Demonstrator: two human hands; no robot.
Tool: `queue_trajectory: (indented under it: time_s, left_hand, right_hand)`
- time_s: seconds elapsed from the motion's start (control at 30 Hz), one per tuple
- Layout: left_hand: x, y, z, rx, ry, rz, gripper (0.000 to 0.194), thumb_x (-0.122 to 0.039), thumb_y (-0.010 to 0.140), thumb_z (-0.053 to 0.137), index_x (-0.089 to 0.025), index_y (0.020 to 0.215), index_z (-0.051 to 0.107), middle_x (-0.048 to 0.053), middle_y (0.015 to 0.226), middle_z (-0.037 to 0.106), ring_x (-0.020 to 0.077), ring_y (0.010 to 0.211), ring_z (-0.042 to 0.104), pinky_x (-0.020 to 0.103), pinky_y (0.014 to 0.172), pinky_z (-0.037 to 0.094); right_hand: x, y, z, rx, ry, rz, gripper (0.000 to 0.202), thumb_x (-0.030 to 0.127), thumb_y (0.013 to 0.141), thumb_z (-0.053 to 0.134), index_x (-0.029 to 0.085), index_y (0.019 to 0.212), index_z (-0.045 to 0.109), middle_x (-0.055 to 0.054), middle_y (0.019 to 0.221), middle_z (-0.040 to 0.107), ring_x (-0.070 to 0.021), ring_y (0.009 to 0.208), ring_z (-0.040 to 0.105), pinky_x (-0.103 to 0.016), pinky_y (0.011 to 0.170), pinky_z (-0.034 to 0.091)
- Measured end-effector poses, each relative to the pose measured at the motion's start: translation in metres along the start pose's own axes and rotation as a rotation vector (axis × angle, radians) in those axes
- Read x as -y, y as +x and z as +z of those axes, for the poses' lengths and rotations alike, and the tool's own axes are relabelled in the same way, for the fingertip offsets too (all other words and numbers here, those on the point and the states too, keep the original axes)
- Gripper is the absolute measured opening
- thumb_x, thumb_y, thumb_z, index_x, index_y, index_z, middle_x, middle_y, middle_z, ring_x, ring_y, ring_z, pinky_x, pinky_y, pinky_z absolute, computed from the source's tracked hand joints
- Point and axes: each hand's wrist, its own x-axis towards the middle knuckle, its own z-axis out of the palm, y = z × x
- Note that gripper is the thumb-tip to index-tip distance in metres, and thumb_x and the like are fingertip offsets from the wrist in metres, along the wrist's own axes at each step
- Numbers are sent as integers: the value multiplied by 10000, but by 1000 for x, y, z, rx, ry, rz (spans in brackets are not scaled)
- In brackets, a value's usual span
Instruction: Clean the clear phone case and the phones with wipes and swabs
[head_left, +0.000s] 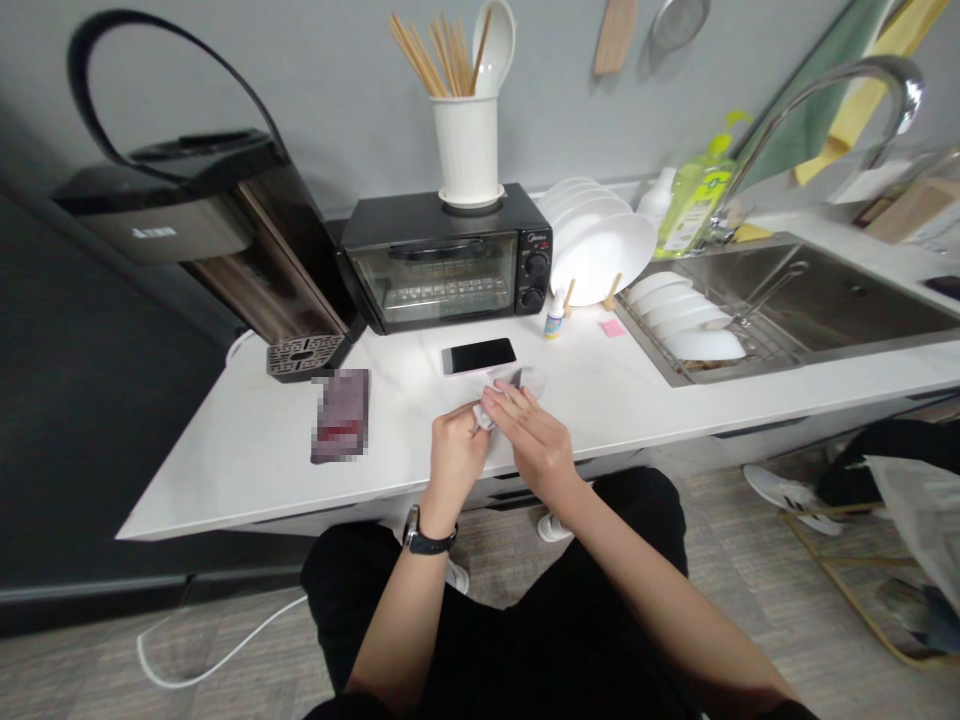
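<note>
Close together at the counter's front edge, both my hands work on a thin whitish cloth or tissue [534,379]. My left hand [456,452], with a watch on the wrist, is closed around the bunched lower part of it. The fingers of my right hand [541,448] lie together, pressed onto it from the right. A small dark patch shows within its folds; I cannot make out what it is. Just beyond my hands lies a phone [482,355], dark face up. Behind to the right stands a small white bottle [553,316] with a yellow and blue label.
A blurred-out purplish item [343,415] lies on the white counter [247,470] at left, before a water dispenser [247,240]. A toaster oven [442,270] stands behind the phone. Rightward are racked plates [607,250], a pink note [613,328], and a sink [832,300] holding bowls.
</note>
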Motion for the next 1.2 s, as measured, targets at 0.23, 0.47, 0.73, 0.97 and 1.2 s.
queue_trajectory:
  time_s: [0.23,0.47,0.73,0.97,1.2]
  left_hand:
    - [4,-3,-1,-5,11,-4,197,-103,688,408,-183,809,541,38,750,573,141,662,520,258,610,410]
    - [5,-2,0,-1,9,11,189,-86,689,394,-154,758,556,51,735,577,152,673,528,266,618,411]
    - [4,-2,-4,16,26,16,185,-94,698,380,-134,676,559,66,669,578,151,629,532,259,590,412]
    - [6,-2,-2,9,26,15,180,-92,694,382,-136,685,557,68,675,581,155,630,536,262,576,413]
    - [2,-1,-8,30,-97,8,222,-161,723,379,-204,874,535,29,882,566,160,805,517,289,717,412]
  right_hand:
    - [-3,-1,-3,45,11,24,411,44,757,230,176,1135,320,-36,1159,335,-169,1068,277,-332,929,260]
    - [0,2,-3,89,27,-34,420,69,758,256,222,1147,285,6,1150,347,-161,1071,273,-342,927,268]
    - [1,2,-2,131,55,-65,447,70,753,275,254,1159,238,42,1166,316,-152,1085,245,-356,933,247]
    - [1,1,-1,115,70,-37,450,60,750,262,252,1157,243,42,1171,306,-141,1091,233,-347,942,228]
    - [-4,1,-13,75,160,82,406,68,754,271,241,1117,329,25,1135,366,-141,1054,306,-328,913,286]
